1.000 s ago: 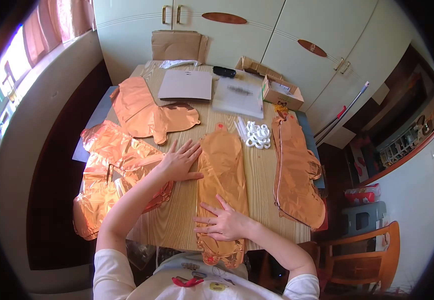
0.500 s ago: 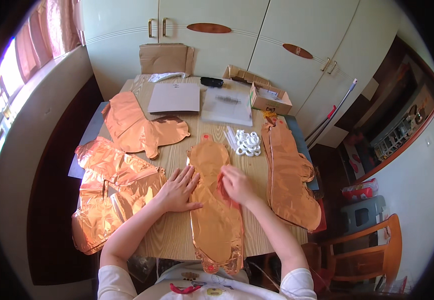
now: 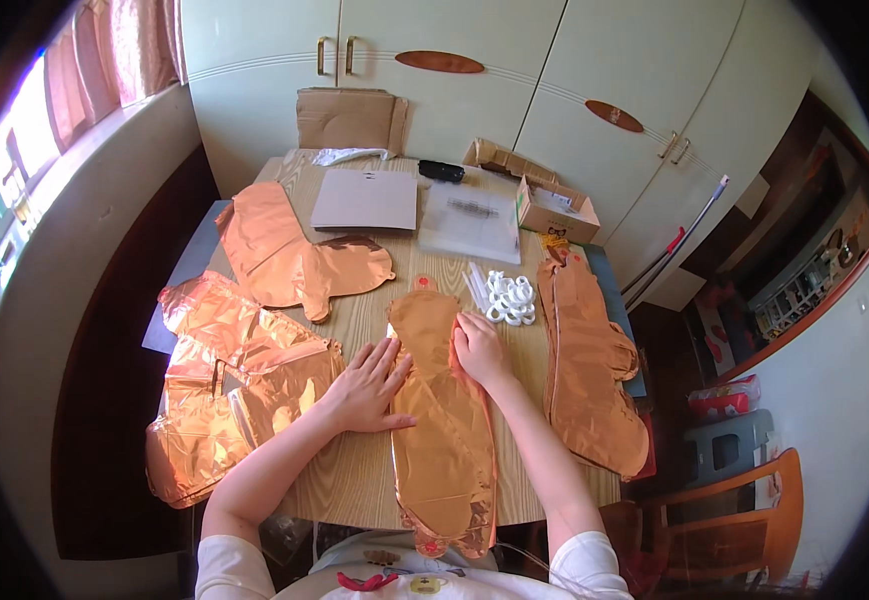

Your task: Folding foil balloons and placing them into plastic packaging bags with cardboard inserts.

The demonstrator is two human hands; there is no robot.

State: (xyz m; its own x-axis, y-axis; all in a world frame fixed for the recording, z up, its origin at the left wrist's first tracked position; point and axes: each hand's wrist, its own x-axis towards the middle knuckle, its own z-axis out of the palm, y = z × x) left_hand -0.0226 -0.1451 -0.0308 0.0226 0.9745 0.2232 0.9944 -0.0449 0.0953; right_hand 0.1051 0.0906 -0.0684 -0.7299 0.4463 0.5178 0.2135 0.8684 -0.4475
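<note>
A flat, uninflated copper-coloured foil balloon (image 3: 441,450) lies lengthwise in front of me, its lower end hanging past the table's near edge. My left hand (image 3: 366,388) rests flat on its left side, fingers stretched out over the foil. At the upper right edge, my right hand (image 3: 481,350) has its fingers curled around a reddish fold of the foil; the fingertips are partly hidden. Just beyond lie a cluster of white rings (image 3: 511,299) and a few thin clear straws (image 3: 476,286).
More flat foil balloons lie around: a crumpled pile (image 3: 239,390) at left, one (image 3: 279,245) at far left, a stack (image 3: 589,365) at right. Farther back are a grey-white board (image 3: 365,199), a clear plastic sheet (image 3: 469,225), a black object (image 3: 441,171) and an open cardboard box (image 3: 558,212).
My right hand has closed on the balloon's right edge, and the reddish fold there now lies flatter. My left hand stays in place on the foil. The whole view has shifted slightly.
</note>
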